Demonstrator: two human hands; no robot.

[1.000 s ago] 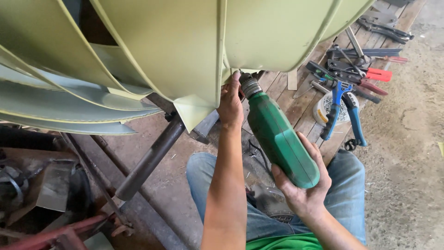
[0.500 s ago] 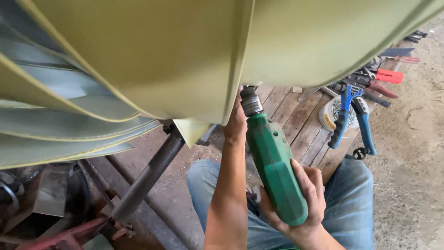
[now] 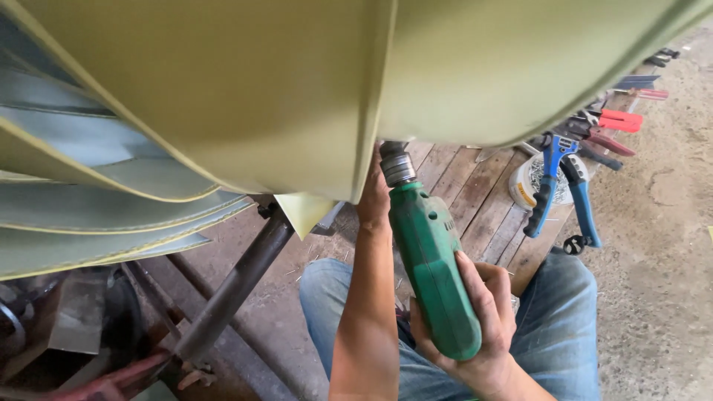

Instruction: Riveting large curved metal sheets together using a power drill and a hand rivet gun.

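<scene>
The right hand is wrapped around the rear body of a green electric drill; its grip is closed on the drill, with the fingers across the upper side of the casing and the palm underneath. The drill is tilted, with its metal chuck pointing up and away from the person, meeting the lower edge of a large pale yellow-green sheet-metal panel. The drill bit itself is hidden by the panel edge.

The left hand is raised just beside the chuck, at the underside of the panel. Its fingers are hidden behind the drill and the panel, so the state of its grip cannot be told.

To the left, several curved sheet-metal blades in the same colour lie stacked one over another. A dark round steel bar runs diagonally below them. The person sits with knees in blue jeans below the drill.

Behind the drill lies a wooden plank platform. On it, well apart from the hands, rests a pair of blue-handled snips over a round white container, with red-handled pliers beyond. The ground to the right is bare concrete floor.
</scene>
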